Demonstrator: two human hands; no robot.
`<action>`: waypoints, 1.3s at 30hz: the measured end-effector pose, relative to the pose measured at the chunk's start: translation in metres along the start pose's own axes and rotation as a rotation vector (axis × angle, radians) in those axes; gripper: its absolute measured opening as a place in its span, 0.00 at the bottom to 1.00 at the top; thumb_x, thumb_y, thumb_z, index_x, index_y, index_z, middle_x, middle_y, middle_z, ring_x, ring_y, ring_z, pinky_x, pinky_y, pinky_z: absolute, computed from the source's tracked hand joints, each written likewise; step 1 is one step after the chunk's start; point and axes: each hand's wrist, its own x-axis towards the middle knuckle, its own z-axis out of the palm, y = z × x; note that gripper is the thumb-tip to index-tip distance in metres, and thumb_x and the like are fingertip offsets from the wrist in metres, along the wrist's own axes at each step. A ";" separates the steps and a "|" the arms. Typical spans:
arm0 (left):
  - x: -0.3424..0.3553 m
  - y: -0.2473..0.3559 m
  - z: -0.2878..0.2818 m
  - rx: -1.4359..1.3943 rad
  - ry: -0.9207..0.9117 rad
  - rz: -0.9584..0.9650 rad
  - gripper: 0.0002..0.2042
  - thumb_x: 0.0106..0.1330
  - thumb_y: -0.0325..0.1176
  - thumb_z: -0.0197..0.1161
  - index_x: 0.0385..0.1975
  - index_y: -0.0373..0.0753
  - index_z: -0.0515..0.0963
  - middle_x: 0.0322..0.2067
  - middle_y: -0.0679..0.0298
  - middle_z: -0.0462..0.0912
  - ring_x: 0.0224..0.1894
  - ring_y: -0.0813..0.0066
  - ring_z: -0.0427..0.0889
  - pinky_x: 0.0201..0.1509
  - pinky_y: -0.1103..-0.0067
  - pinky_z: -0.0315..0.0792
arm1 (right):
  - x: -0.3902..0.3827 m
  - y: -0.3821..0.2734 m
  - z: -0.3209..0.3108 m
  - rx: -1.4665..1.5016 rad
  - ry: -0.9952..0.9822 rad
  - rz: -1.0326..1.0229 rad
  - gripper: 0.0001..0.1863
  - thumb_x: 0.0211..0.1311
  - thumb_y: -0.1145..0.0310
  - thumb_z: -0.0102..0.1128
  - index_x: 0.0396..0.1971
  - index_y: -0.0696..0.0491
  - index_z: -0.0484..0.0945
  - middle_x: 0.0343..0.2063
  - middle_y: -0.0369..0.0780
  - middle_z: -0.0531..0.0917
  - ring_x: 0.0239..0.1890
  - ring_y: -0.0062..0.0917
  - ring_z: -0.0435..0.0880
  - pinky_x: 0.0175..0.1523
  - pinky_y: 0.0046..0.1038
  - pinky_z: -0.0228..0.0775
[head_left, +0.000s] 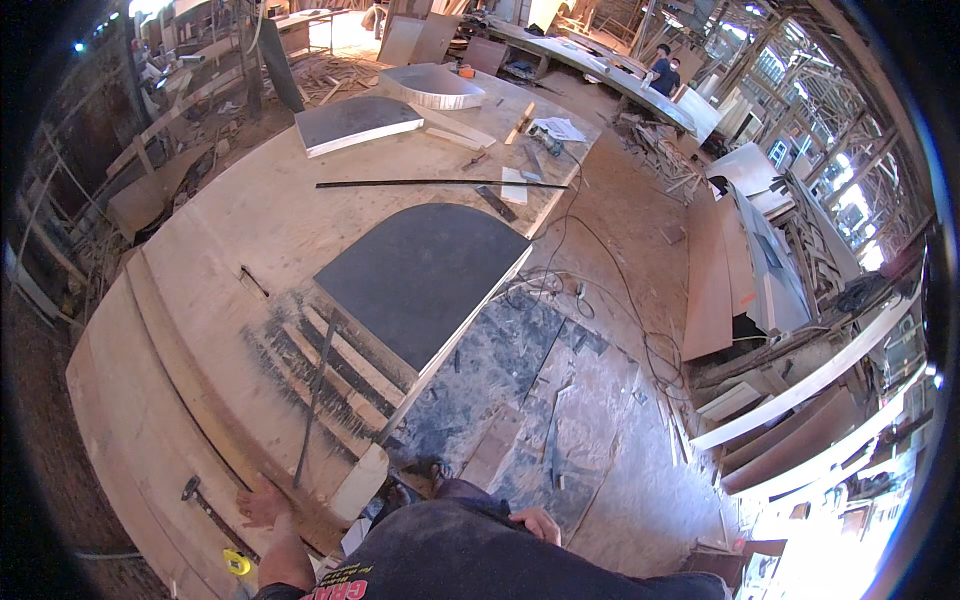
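My left hand [262, 503] rests on the near left part of a big wooden worktable [215, 235]. Its fingers stretch over the near end of a long, thin dark strip [190, 405], which curves along a brownish band of board. Close by lie a hammer [207, 510] and a yellow tape measure [237, 562]. Beside my hip, my right hand [538, 523] shows only in part against the dark shirt, so its grip is unclear. A dark-topped panel with a rounded corner [425, 275] lies at the table's right edge, beyond pale wooden slats [350, 365] smeared with black.
Farther back on the table are another dark rounded panel [358, 120], a curved pale piece [435, 88] and a long black bar [430, 183]. Cables [630, 290] trail over the floor at right. Leaning boards [715, 270] line the right side. Two people [662, 75] are far off.
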 end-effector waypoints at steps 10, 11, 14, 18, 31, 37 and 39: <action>-0.005 0.003 -0.019 -0.044 -0.036 0.020 0.42 0.70 0.72 0.46 0.69 0.40 0.65 0.68 0.53 0.67 0.70 0.52 0.66 0.71 0.33 0.53 | -0.031 0.001 0.010 0.058 -0.003 0.133 0.15 0.76 0.61 0.55 0.42 0.58 0.84 0.40 0.45 0.85 0.46 0.36 0.84 0.54 0.34 0.74; -0.011 0.005 -0.033 -0.048 -0.084 0.023 0.42 0.70 0.72 0.46 0.69 0.40 0.64 0.69 0.52 0.66 0.71 0.52 0.65 0.71 0.33 0.52 | -0.031 0.000 0.009 0.046 -0.011 0.127 0.15 0.75 0.61 0.55 0.42 0.58 0.84 0.40 0.45 0.85 0.46 0.36 0.84 0.54 0.34 0.74; -0.010 0.000 -0.030 -0.019 -0.118 0.014 0.42 0.70 0.72 0.46 0.71 0.40 0.63 0.71 0.52 0.64 0.73 0.51 0.63 0.71 0.32 0.51 | -0.033 -0.002 0.008 0.045 -0.045 0.139 0.15 0.75 0.62 0.55 0.42 0.58 0.84 0.40 0.44 0.85 0.45 0.36 0.84 0.54 0.33 0.73; -0.009 0.001 -0.031 -0.040 -0.120 0.002 0.43 0.70 0.72 0.46 0.72 0.40 0.62 0.73 0.54 0.62 0.75 0.53 0.61 0.72 0.32 0.50 | -0.047 -0.001 0.008 0.043 -0.059 0.177 0.14 0.75 0.62 0.55 0.42 0.58 0.84 0.40 0.44 0.85 0.45 0.35 0.84 0.54 0.32 0.73; -0.012 0.016 -0.035 0.022 -0.141 -0.130 0.41 0.72 0.70 0.45 0.77 0.48 0.57 0.78 0.57 0.56 0.78 0.57 0.57 0.73 0.29 0.41 | 0.009 0.021 -0.046 -0.063 -0.099 0.019 0.10 0.71 0.68 0.57 0.37 0.56 0.84 0.35 0.44 0.84 0.40 0.38 0.85 0.47 0.35 0.77; -0.039 0.081 -0.044 -0.314 0.254 0.072 0.27 0.76 0.58 0.50 0.59 0.41 0.77 0.61 0.50 0.75 0.67 0.51 0.71 0.68 0.44 0.60 | 0.069 0.064 -0.126 -0.268 -0.111 -0.221 0.06 0.68 0.72 0.57 0.37 0.56 0.82 0.36 0.45 0.83 0.40 0.42 0.84 0.45 0.37 0.78; -0.043 0.140 -0.072 -0.601 0.223 0.299 0.19 0.76 0.49 0.55 0.46 0.38 0.82 0.48 0.48 0.82 0.57 0.48 0.79 0.60 0.53 0.72 | 0.097 0.096 -0.153 -0.329 -0.004 -0.284 0.05 0.68 0.73 0.57 0.36 0.57 0.81 0.35 0.46 0.83 0.39 0.44 0.85 0.43 0.40 0.78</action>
